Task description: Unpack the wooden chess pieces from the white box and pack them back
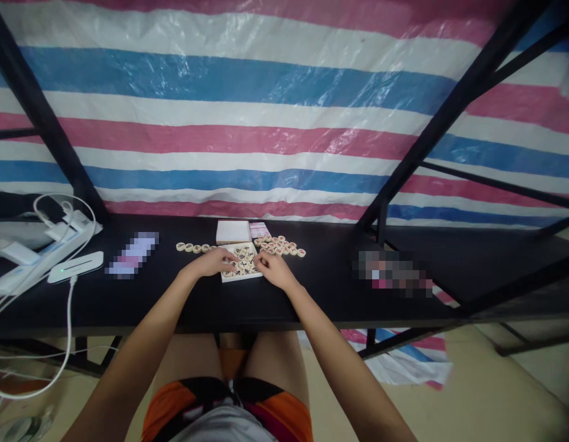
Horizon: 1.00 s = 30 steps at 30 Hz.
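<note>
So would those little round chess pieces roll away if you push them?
Probably not: the chess pieces lie flat on the black table, so they would likely slide. On edge, the discs might roll. They look small, probably light.

You have a single view, from the camera worn on your head. It looks forward and down along your forearms onto the black table. Your left hand and right hand sit just below the picture's middle, small and far from the lens. The white tray between them is too distant to read its pieces. Beyond the hands the view faces the striped tarpaulin, which fills the upper half. Nearer than the hands, your shorts lie closest to the lens. The power strip sits far left of the left hand, and the frame post leans right of the right hand.
</note>
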Tool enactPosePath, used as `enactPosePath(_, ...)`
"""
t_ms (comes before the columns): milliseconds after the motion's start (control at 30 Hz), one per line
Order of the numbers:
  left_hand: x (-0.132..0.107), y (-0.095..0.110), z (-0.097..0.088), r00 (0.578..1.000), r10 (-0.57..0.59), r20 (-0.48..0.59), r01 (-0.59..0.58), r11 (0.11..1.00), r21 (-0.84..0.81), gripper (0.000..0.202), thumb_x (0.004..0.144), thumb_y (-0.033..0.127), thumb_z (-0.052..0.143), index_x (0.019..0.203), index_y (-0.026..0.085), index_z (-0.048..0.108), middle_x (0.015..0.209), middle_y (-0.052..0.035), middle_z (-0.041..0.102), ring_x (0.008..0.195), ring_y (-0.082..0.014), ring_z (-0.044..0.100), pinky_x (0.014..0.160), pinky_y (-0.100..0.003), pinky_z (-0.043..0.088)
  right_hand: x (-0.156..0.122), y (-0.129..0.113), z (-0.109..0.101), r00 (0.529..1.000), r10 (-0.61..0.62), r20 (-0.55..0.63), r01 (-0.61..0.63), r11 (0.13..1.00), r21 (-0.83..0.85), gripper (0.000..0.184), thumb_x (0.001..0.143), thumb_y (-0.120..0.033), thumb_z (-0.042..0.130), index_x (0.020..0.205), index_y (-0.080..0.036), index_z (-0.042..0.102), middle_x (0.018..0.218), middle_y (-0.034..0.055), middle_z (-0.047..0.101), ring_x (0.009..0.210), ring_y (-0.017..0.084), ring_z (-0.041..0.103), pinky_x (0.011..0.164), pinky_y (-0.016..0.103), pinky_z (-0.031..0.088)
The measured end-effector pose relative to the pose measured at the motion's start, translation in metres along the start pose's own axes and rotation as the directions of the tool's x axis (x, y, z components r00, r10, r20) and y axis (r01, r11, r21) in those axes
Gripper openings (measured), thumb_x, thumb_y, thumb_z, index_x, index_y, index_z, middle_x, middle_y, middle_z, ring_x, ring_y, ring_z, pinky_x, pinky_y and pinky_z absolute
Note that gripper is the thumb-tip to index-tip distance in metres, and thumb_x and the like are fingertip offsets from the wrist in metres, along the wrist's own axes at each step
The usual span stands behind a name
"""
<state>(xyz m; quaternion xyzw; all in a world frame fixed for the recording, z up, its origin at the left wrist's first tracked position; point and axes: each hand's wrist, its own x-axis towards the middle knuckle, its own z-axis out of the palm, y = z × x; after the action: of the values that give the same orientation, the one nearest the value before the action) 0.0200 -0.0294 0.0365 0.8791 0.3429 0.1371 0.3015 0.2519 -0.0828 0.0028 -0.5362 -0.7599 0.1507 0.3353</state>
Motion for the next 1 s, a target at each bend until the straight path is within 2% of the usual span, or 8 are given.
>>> enactPosePath(133, 0.0, -0.003, -0.002, 0.999, -0.004, -0.037, 0.006, 0.998, 0.06, 0.029, 0.075, 0.04, 0.063, 0.091, 0.017, 0.072, 0.087, -0.0043, 0.07, 0.081, -0.0194, 0.061, 0.072, -0.025, 0.041, 0.0, -0.001, -0.001, 1.0, 0.003, -0.003, -0.002, 1.0, 0.011, 0.016, 0.081, -0.024, 0.048, 0.08, -0.021, 0.064, 0.057, -0.005, 0.05, 0.053, 0.01, 0.045, 0.057, 0.021, 0.032)
enactPosePath(400, -0.002, -0.001, 0.001, 0.999, -0.004, -0.045, 0.002, 0.999, -0.048, 0.025, 0.074, 0.041, 0.062, 0.082, 0.017, 0.066, 0.077, -0.0015, 0.066, 0.075, -0.0165, 0.059, 0.07, -0.024, 0.041, 0.001, 0.004, 0.002, 1.0, -0.009, -0.006, 0.009, 1.0, 0.016, 0.015, 0.08, -0.023, 0.049, 0.079, -0.021, 0.064, 0.057, -0.0054, 0.05, 0.053, 0.01, 0.045, 0.058, 0.02, 0.032)
enactPosePath(500, -0.003, 0.001, -0.006, 0.982, -0.053, -0.179, 0.044, 0.998, -0.052, 0.023, 0.074, 0.039, 0.061, 0.082, 0.018, 0.066, 0.077, -0.0011, 0.066, 0.075, -0.0165, 0.058, 0.072, -0.026, 0.042, 0.001, 0.004, 0.002, 1.0, -0.014, -0.017, 0.014, 1.0, 0.014, 0.015, 0.081, -0.023, 0.049, 0.079, -0.021, 0.063, 0.058, -0.005, 0.051, 0.054, 0.01, 0.046, 0.058, 0.02, 0.032)
enactPosePath(600, -0.009, -0.006, -0.019, 0.928, -0.143, -0.345, 0.106, 0.987, -0.124, 0.026, 0.072, 0.041, 0.062, 0.083, 0.017, 0.066, 0.077, -0.0012, 0.067, 0.075, -0.0168, 0.058, 0.073, -0.027, 0.043, 0.0, 0.003, 0.002, 1.0, -0.006, -0.021, 0.006, 1.0, 0.014, 0.015, 0.081, -0.024, 0.048, 0.077, -0.021, 0.062, 0.06, -0.0043, 0.053, 0.054, 0.01, 0.046, 0.058, 0.02, 0.033)
enactPosePath(700, -0.021, -0.021, -0.027, 0.927, -0.217, -0.305, 0.14, 0.957, -0.253, 0.03, 0.067, 0.044, 0.066, 0.08, 0.017, 0.065, 0.074, -0.0017, 0.068, 0.074, -0.0176, 0.061, 0.073, -0.028, 0.046, 0.0, 0.001, 0.001, 1.0, 0.0, -0.013, 0.0, 1.0, 0.013, 0.016, 0.082, -0.024, 0.047, 0.077, -0.021, 0.062, 0.06, -0.0041, 0.054, 0.054, 0.011, 0.046, 0.058, 0.021, 0.034)
enactPosePath(767, -0.029, -0.03, -0.026, 0.923, -0.259, -0.283, 0.182, 0.945, -0.271, 0.029, 0.066, 0.043, 0.067, 0.078, 0.017, 0.064, 0.072, -0.0018, 0.067, 0.073, -0.0179, 0.062, 0.072, -0.029, 0.047, 0.0, 0.0, 0.001, 1.0, 0.002, -0.011, -0.002, 1.0, 0.011, 0.016, 0.082, -0.024, 0.047, 0.079, -0.021, 0.062, 0.059, -0.004, 0.055, 0.054, 0.011, 0.047, 0.059, 0.021, 0.035)
enactPosePath(867, -0.034, -0.035, -0.016, 0.911, -0.27, -0.313, 0.204, 0.952, -0.229, 0.024, 0.07, 0.039, 0.063, 0.079, 0.017, 0.064, 0.074, -0.0023, 0.067, 0.071, -0.0173, 0.061, 0.072, -0.029, 0.047, 0.001, 0.001, 0.0, 1.0, 0.006, -0.007, -0.006, 1.0, 0.007, 0.016, 0.082, -0.024, 0.048, 0.08, -0.021, 0.063, 0.059, -0.0041, 0.054, 0.054, 0.011, 0.048, 0.06, 0.021, 0.035)
enactPosePath(1000, -0.031, -0.027, -0.003, 0.866, -0.222, -0.448, 0.249, 0.969, 0.0, 0.014, 0.074, 0.029, 0.058, 0.081, 0.017, 0.063, 0.08, -0.0034, 0.061, 0.066, -0.0157, 0.055, 0.069, -0.029, 0.044, 0.0, -0.001, 0.001, 1.0, 0.023, -0.007, -0.023, 1.0, -0.011, 0.015, 0.082, -0.024, 0.048, 0.08, -0.022, 0.063, 0.06, -0.0039, 0.054, 0.056, 0.011, 0.049, 0.06, 0.021, 0.034)
